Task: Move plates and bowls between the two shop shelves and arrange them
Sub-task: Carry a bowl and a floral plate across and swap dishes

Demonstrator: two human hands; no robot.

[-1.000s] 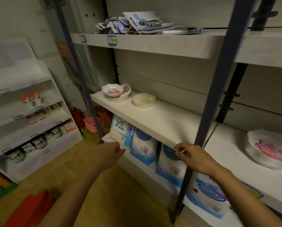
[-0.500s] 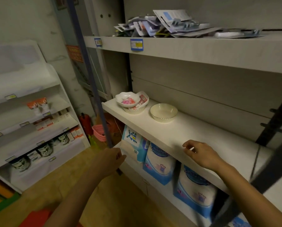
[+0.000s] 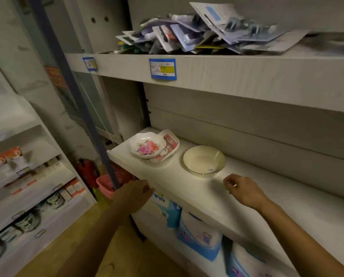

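Here, on the far left, a white display rack (image 3: 27, 176) holds small boxed goods. The left hand (image 3: 134, 193) hangs at the front edge of the middle shelf (image 3: 187, 188), fingers curled loosely, its grip on nothing. Further back on that shelf, a flowered dish (image 3: 147, 145) sits tilted on top of a small stack, with a red-patterned dish (image 3: 170, 141) just behind and under it. To the right, apart from the stack, a plain cream bowl (image 3: 204, 161) stands upright. The right hand (image 3: 245, 189) hovers over the shelf just in front of that bowl, fingers bent and holding nothing. Above, packaged goods (image 3: 203, 31) lie heaped on the upper shelf (image 3: 247, 76); below, blue and white packs (image 3: 199, 236) stand in a row.
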